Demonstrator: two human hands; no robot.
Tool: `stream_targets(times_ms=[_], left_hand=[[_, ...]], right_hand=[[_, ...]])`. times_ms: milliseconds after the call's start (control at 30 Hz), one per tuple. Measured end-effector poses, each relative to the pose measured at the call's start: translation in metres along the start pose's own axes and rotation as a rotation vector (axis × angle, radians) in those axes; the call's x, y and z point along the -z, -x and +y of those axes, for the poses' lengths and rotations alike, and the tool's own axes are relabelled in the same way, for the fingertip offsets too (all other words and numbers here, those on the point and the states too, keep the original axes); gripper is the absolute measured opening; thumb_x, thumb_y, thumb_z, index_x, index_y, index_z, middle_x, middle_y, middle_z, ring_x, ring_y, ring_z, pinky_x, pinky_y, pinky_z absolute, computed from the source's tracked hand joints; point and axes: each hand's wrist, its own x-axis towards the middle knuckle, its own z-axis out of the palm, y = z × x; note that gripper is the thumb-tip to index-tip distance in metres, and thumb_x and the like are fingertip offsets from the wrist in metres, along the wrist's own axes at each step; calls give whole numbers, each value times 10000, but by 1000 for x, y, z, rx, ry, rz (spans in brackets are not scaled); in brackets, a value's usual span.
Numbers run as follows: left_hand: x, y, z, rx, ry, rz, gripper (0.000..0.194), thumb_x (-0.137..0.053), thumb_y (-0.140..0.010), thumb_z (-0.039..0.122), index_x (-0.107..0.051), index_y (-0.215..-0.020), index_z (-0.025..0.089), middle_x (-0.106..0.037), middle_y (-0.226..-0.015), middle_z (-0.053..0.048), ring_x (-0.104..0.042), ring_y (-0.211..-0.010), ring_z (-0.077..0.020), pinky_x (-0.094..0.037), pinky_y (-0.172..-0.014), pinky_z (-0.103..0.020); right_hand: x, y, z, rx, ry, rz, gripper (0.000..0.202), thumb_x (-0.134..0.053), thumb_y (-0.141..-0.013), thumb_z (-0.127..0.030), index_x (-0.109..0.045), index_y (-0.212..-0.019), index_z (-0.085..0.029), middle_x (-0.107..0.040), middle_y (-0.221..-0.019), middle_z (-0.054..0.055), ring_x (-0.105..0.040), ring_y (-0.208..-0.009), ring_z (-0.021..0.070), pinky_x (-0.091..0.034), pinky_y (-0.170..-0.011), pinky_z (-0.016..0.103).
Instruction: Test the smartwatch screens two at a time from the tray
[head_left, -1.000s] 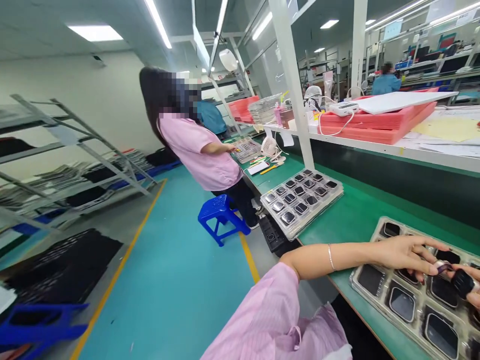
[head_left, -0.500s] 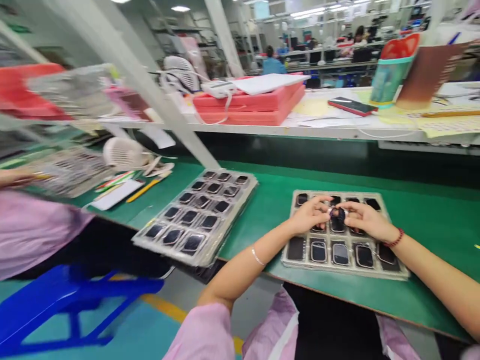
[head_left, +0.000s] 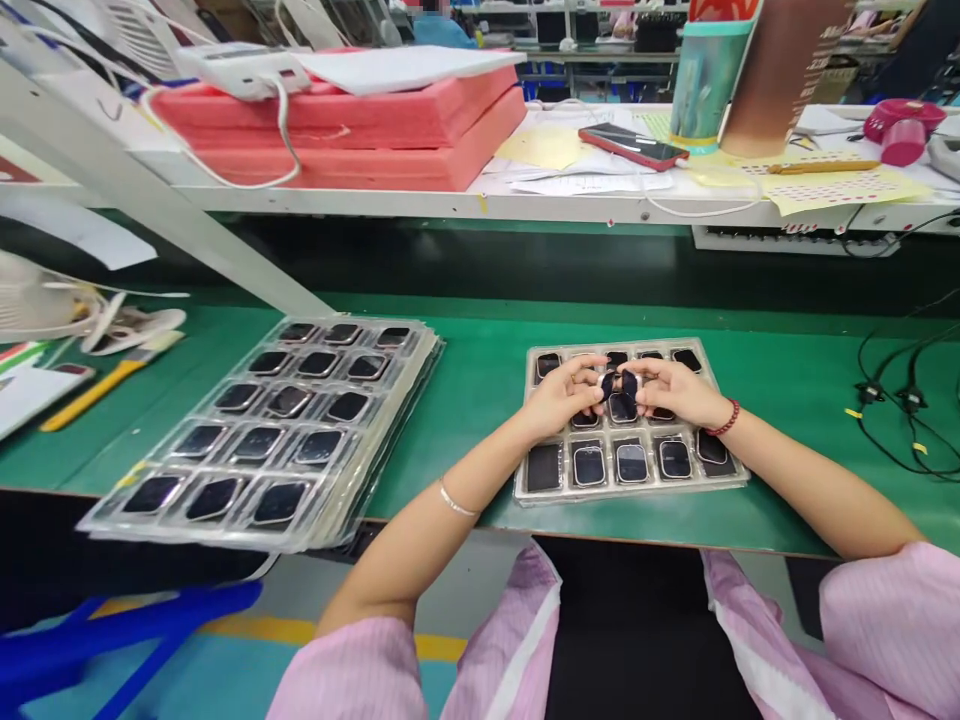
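Two small dark pieces (head_left: 608,387) with pale edges, held just above the middle of the right-hand tray (head_left: 574,494). Can't tell if they're joined or separate; the fingers cover too much.

Left hand (head_left: 570,396): thumb and fingertips pinching the left piece. Right hand (head_left: 669,390): same pinch on the right piece, facing the left hand. Fingertip grip probably because the parts are tiny, and it keeps palms off them. Holding over the tray likely shortens any drop.

Tray pockets carry dark square-faced units (head_left: 631,463), most with a pale frame, one per pocket, presumably so faces don't rub. Near-left pocket shows a dark face, no pale frame visible. The hands hide several of the middle pockets.

Tray sits square to the person, near the front edge of the green surface (head_left: 480,375); looks like a reach choice. Tray stack (head_left: 369,440) is parked to the left, angled, apart from the tray, left arm passing between it and the person's lap.

Further out: yellow-handled brush (head_left: 97,395) far left, black cables (head_left: 911,400) far right. Phone (head_left: 634,146), teal cup (head_left: 701,95) and red blocks (head_left: 337,130) are up on the shelf (head_left: 420,203), probably to save work space.
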Motion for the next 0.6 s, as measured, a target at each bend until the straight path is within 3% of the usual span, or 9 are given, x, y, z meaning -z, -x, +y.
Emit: stream_targets(times_ms=[167, 333, 467, 600], left_hand=[[-1, -1, 1, -25, 1, 56, 531, -719, -782, 333, -559, -1253, 149, -691, -1087, -104, -707, -783, -155, -524, -632, -222], [-3, 2, 5, -7, -22, 58, 561, -721, -697, 191, -559, -1233, 159, -702, -1039, -94, -702, -786, -165, -515, -647, -236], [-5, 5, 7, -31, -50, 67, 488, -713, -708, 191, -578, -1174, 148, -717, -936, -65, -648, -678, -115, -538, -709, -271], [-6, 3, 4, -52, -60, 75, 479, -699, -721, 198, -564, -1179, 149, -705, -868, -46, -616, -643, -104, -530, -670, -254]], right_hand=[[0, -1, 1, -2, -27, 55, 570, -764, -787, -332, -599, -1314, -195, -693, -1174, 118, -728, -880, 214, -621, -695, 314], [-3, -1, -3, 26, 19, 70, 496, -721, -788, -265, -622, -1269, -199, -712, -1128, 105, -701, -785, 180, -602, -642, 298], [-4, 1, -4, 32, 76, 53, 430, -693, -774, -223, -647, -1199, -182, -734, -1041, 92, -671, -681, 151, -583, -600, 286], [-4, 1, -1, 41, 92, 24, 472, -680, -769, -204, -615, -1236, -186, -732, -1081, 99, -688, -745, 173, -589, -628, 300]])
